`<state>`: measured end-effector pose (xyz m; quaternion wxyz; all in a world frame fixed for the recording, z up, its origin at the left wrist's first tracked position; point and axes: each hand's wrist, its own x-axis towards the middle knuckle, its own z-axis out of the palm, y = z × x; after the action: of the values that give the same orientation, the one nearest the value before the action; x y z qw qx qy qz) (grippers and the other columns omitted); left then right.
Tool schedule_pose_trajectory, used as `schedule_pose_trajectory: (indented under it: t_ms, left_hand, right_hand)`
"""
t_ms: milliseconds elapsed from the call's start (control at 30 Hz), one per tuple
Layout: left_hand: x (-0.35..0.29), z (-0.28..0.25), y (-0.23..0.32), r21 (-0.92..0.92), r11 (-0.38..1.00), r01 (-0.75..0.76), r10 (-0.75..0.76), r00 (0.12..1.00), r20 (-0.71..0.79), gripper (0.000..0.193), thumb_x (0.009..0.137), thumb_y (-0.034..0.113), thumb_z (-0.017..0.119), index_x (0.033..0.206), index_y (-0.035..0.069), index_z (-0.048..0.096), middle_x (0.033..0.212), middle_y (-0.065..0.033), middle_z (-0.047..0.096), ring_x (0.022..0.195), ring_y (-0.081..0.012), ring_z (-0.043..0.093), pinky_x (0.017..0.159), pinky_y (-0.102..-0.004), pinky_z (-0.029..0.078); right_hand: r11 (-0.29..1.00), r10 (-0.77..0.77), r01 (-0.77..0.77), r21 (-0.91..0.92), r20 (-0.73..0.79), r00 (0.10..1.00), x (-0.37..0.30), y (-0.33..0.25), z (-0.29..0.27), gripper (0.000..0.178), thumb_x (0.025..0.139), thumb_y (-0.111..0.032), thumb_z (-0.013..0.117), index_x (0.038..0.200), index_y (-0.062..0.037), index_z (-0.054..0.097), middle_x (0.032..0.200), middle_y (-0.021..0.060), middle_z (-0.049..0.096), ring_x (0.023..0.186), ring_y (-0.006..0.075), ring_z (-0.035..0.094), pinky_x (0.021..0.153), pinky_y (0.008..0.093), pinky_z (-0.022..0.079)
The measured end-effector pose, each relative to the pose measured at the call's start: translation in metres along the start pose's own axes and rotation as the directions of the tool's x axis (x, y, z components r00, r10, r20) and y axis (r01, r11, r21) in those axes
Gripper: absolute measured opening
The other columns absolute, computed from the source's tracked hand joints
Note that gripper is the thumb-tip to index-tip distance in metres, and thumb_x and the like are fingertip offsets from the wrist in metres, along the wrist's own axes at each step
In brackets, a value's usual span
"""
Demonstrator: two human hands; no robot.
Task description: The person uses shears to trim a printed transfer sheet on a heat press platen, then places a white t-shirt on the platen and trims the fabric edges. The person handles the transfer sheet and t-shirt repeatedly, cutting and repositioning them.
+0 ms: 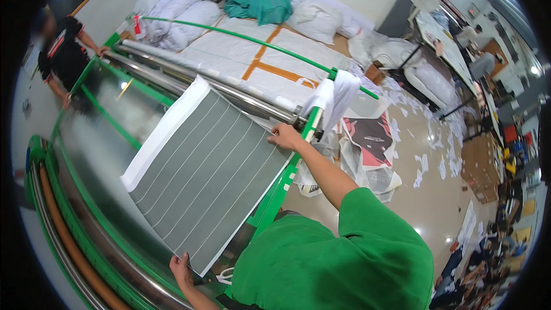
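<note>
Green shirt (338, 255) fills my near view, with a forearm reaching toward each end of the grey striped sheet (209, 178). I see it spread over the machine's green frame (275, 194), lying between the hands and running away to the left past them. My right hand (284, 136) pinches its edge just beside the metal rollers (146, 70); my left hand (181, 268) seems to pinch the opposite end, near the closest corner. To do this well, I judge both grips should pull evenly, so the pale lines run straight and no slack forms between them. I would hold the right fingertips clear of the rollers and let the white margin (166, 132), far from both hands, lie flat. Well ahead of the left hand, a co-worker (66, 51) touches the frame, so I'd signal before any shift
</note>
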<state>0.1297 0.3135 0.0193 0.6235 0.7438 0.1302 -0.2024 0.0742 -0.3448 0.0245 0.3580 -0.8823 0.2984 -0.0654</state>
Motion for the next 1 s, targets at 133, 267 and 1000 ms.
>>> schedule_pose_trajectory:
  t_ms: [133,267,1000]
  left_hand:
    - [0.03,-0.035,-0.027,-0.062,0.995,0.072,-0.07,0.997,0.033,0.02,0.098,0.015,0.077,0.104,-0.001,0.066,0.097,-0.0066,0.07,0.086,-0.0177,0.066,0.082,-0.0364,0.053]
    - [0.037,-0.045,-0.015,-0.044,0.992,0.121,-0.124,0.99,-0.065,0.016,0.096,0.008,0.078,0.095,0.001,0.064,0.089,-0.0042,0.068,0.08,-0.0156,0.062,0.076,-0.0339,0.051]
    - [0.079,-0.003,0.034,0.793,0.558,-0.243,0.473,0.879,-0.063,0.032,0.088,0.014,0.08,0.11,-0.006,0.068,0.105,-0.0182,0.069,0.097,-0.0296,0.064,0.092,-0.0405,0.05]
  right_hand:
    - [0.993,0.111,-0.115,0.033,0.091,0.99,-0.021,-0.001,-0.003,0.037,0.086,-0.034,0.084,0.087,0.0031,0.076,0.083,0.0237,0.074,0.08,0.0377,0.073,0.076,0.0468,0.057]
    - [0.988,0.145,-0.152,0.042,0.139,0.98,-0.038,0.006,0.011,0.04,0.084,-0.036,0.084,0.083,0.0028,0.074,0.079,0.0227,0.073,0.078,0.0371,0.073,0.074,0.0463,0.056]
    - [0.974,0.209,-0.21,0.08,-0.665,0.717,0.035,0.203,-0.1,0.079,0.077,-0.047,0.09,0.128,0.0066,0.065,0.123,0.0253,0.07,0.107,0.0358,0.071,0.092,0.0422,0.056]
